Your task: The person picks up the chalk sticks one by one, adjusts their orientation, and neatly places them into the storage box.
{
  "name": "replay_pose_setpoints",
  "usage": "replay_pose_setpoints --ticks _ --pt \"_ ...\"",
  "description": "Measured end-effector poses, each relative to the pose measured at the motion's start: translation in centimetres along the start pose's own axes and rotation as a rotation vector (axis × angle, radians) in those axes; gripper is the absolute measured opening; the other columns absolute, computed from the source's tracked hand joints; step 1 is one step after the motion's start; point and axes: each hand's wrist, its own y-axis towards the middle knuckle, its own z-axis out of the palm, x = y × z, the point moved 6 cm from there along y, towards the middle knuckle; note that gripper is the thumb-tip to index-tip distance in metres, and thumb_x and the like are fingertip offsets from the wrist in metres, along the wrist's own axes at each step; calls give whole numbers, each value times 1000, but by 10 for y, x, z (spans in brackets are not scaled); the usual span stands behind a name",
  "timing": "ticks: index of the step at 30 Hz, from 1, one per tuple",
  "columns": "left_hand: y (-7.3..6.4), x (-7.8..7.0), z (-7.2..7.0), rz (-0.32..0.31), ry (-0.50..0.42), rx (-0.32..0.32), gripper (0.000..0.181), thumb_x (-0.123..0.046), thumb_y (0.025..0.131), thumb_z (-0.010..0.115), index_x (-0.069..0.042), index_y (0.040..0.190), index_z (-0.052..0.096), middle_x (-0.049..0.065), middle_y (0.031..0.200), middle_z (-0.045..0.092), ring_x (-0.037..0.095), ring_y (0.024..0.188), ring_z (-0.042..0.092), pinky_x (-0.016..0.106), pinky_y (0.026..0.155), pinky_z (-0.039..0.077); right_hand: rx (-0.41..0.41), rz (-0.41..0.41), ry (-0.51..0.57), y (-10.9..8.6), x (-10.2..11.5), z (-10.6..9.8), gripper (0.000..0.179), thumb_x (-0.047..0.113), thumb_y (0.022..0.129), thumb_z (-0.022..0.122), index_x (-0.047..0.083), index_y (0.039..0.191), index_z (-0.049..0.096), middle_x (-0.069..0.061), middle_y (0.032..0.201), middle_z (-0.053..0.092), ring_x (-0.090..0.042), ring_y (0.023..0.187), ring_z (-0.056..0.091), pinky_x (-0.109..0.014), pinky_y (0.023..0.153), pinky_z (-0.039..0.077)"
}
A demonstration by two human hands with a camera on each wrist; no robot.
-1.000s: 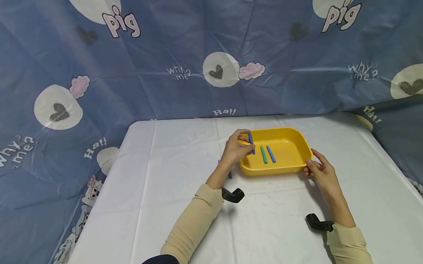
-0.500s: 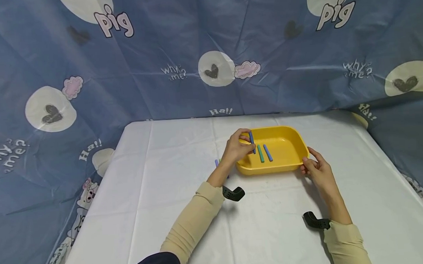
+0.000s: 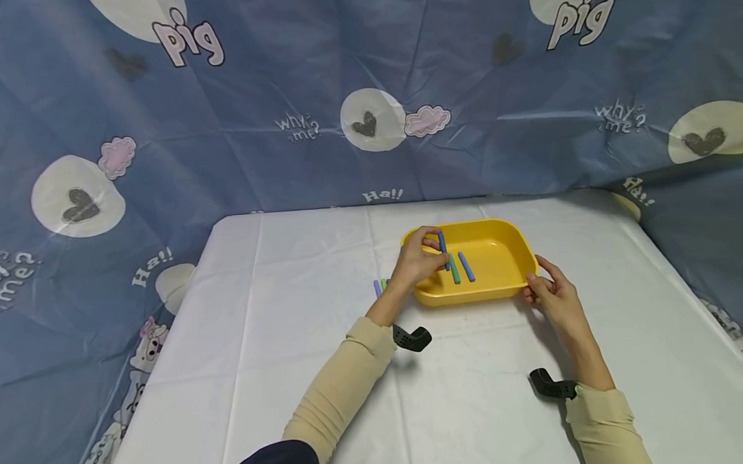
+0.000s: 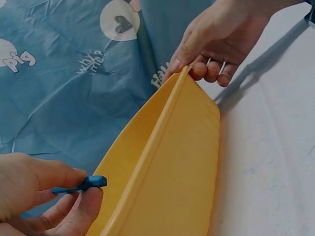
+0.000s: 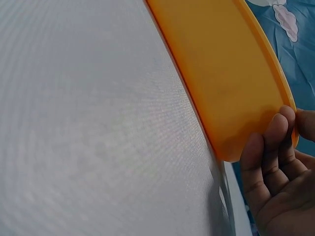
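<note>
In the head view, my left hand (image 3: 419, 259) pinches a dark blue stick (image 3: 443, 246) over the left side of a yellow tray (image 3: 501, 297). The left wrist view shows the stick (image 4: 91, 183) between thumb and fingertips, just beyond the tray rim. Inside the tray lie a green stick (image 3: 455, 270) and a lighter blue stick (image 3: 467, 266), side by side. My right hand (image 3: 555, 296) grips the tray's near right corner, thumb on the rim and fingers below it, as the right wrist view also shows.
Beside the left wrist, partly hidden by it, several more sticks lie on the white tablecloth (image 3: 312, 297), among them a lilac stick (image 3: 377, 288). A blue printed curtain (image 3: 319, 165) hangs behind the table. Black devices (image 3: 413, 339) are worn on both wrists.
The head view has turned slightly right. Against the tray, my left hand with the dark blue stick has shifted a little right, closer to the green stick. The right hand keeps its grip.
</note>
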Motion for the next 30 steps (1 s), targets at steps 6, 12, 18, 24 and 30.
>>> replay_pose_setpoints --ticks 6,12,18,24,30 --pt "1 1 4 -25 44 3 57 -2 83 69 -9 135 47 20 113 55 22 76 68 45 80 57 -1 4 -8 0 0 0 66 22 96 55 4 150 21 9 76 65 -4 66 62 -16 63 53" --pt "6 3 7 -43 119 -17 54 -5 82 70 -14 132 49 17 112 58 16 69 68 43 77 58 13 4 9 -3 9 1 66 20 96 54 -1 149 19 7 76 66 -4 66 62 -15 63 53" --pt "8 6 11 -48 131 -11 55 -4 82 70 -14 132 49 19 113 58 18 72 68 44 77 58 10 4 7 0 4 -1 65 19 96 54 0 149 21 7 77 66 -5 66 62 -16 63 53" --pt "11 6 13 -29 208 -25 54 -4 82 70 -12 131 50 17 108 61 18 68 66 30 63 57 2 22 -27 -4 13 0 65 22 96 54 1 149 22 6 76 66 -5 66 62 -17 64 54" --pt "13 6 13 -39 323 -41 53 -8 82 71 -15 131 52 15 113 60 15 69 57 19 54 45 9 13 -20 -7 22 2 64 20 97 52 -1 148 20 7 75 66 -5 65 61 -17 63 54"
